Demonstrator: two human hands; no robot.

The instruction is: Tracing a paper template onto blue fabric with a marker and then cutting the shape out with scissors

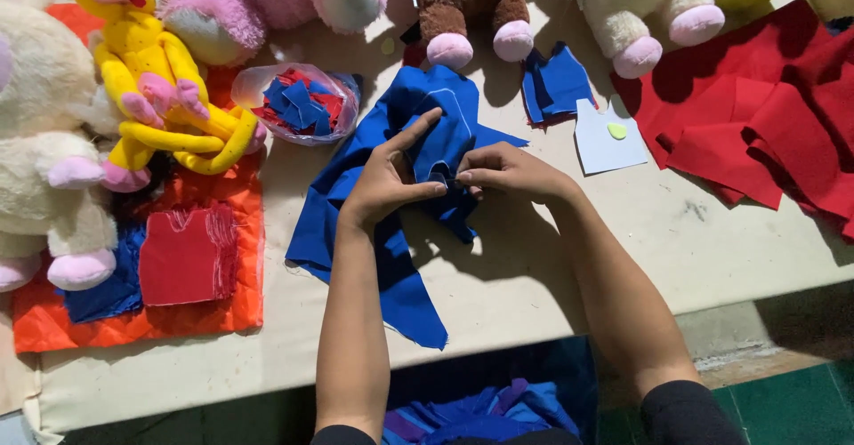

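A piece of blue cloth (356,223) lies crumpled on the pale table (551,267), with a chalk outline drawn on its upper part. My left hand (387,178) presses on the cloth and pinches a fold, its forefinger stretched up and to the right. My right hand (507,171) pinches the same fold from the right, fingertips almost touching the left thumb. Something thin, perhaps a needle, sits between the fingertips, too small to tell.
Plush toys line the far edge: yellow (151,80), pink (258,0), brown (463,9), cream (640,9). A clear bag of cloth scraps (298,103) lies left of the cloth. Red felt pieces (765,116) lie right, an orange quilted sheet (178,232) left.
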